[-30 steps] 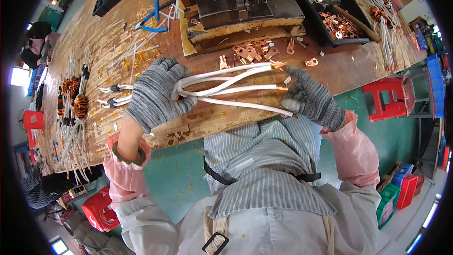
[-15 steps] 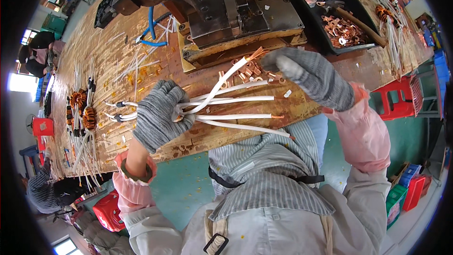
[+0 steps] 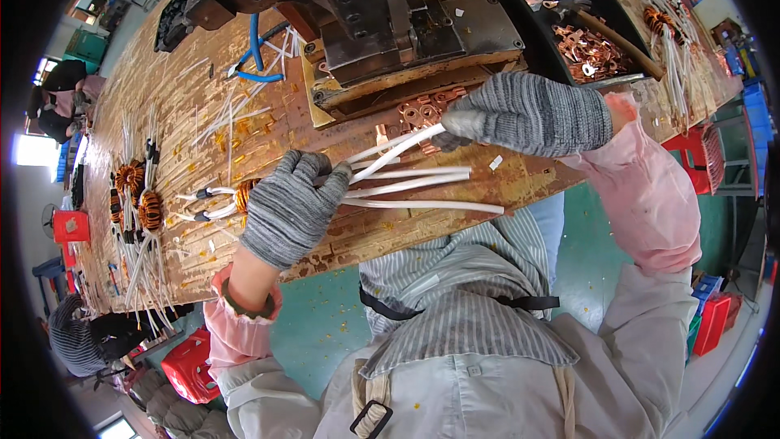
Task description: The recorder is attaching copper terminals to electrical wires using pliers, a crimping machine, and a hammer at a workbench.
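Far left of the press, coils lie on the counter. Front left of the press, another coil shows beside the left hand; it looks wound already, with dark sleeves on its leads. That hand is curled closed round white wires, which fan out before the press; their lower ends show no lug, so they look unfinished. Loose lugs lie along the press's front. The right hand, front right of it, pinches a raised wire's tip; whether a lug is there, I cannot tell. Right of the press, a tray holds more lugs.
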A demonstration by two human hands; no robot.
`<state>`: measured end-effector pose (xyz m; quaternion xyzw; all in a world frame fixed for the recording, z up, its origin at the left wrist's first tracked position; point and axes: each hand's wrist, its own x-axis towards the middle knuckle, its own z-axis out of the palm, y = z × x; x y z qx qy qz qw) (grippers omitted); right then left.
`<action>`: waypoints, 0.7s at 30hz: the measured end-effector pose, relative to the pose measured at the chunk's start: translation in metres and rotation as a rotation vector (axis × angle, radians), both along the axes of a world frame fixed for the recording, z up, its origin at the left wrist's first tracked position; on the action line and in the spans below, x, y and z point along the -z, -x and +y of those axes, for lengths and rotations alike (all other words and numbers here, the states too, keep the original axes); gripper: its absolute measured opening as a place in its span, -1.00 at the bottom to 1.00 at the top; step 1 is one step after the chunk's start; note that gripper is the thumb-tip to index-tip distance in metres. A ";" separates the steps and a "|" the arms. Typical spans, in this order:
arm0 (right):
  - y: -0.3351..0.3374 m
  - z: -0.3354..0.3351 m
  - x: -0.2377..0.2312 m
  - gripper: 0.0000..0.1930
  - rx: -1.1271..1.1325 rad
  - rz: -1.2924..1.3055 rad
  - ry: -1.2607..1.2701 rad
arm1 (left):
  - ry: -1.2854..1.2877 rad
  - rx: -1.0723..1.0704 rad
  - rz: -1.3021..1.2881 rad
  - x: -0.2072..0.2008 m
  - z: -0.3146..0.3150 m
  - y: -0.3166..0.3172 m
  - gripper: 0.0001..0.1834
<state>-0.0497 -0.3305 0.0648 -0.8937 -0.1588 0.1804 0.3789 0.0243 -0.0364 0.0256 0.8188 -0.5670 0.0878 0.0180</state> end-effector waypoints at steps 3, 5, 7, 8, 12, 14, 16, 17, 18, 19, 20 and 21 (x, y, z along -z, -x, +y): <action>0.014 -0.005 0.028 -0.62 0.081 -0.057 -0.155 | -0.125 0.011 -0.048 -0.003 -0.006 0.002 -0.68; 0.021 -0.003 0.037 -0.67 0.094 -0.119 -0.172 | -0.105 -0.017 -0.056 0.000 -0.013 0.007 -0.67; 0.018 0.002 0.037 -0.68 0.106 -0.068 -0.206 | -0.073 -0.039 -0.077 0.004 -0.017 0.008 -0.66; 0.016 0.007 0.029 -0.68 0.151 0.030 -0.230 | -0.050 -0.047 -0.094 0.007 -0.018 0.008 -0.66; 0.018 0.012 0.027 -0.66 0.240 0.014 -0.286 | 0.016 -0.077 -0.147 0.012 -0.021 0.008 -0.67; 0.022 0.024 0.021 -0.70 0.253 -0.277 -0.169 | 0.101 -0.083 -0.155 0.013 -0.021 0.006 -0.69; 0.032 0.041 0.027 -0.79 0.160 -0.833 0.099 | 0.156 -0.109 -0.170 0.010 -0.020 0.005 -0.69; 0.040 0.050 0.022 -0.82 0.123 -0.829 0.176 | 0.169 -0.134 -0.179 0.006 -0.018 0.004 -0.69; 0.047 0.058 0.014 -0.86 0.087 -0.823 0.252 | 0.181 -0.159 -0.187 0.003 -0.016 0.003 -0.69; 0.052 0.062 0.008 -0.88 0.057 -0.820 0.334 | 0.205 -0.137 -0.205 0.003 -0.014 0.002 -0.68; 0.049 0.060 0.014 -0.87 0.057 -0.796 0.210 | 0.230 -0.114 -0.222 0.004 -0.011 0.001 -0.67; 0.047 0.059 0.020 -0.86 0.127 -0.822 0.225 | 0.254 -0.091 -0.239 0.004 -0.009 -0.001 -0.67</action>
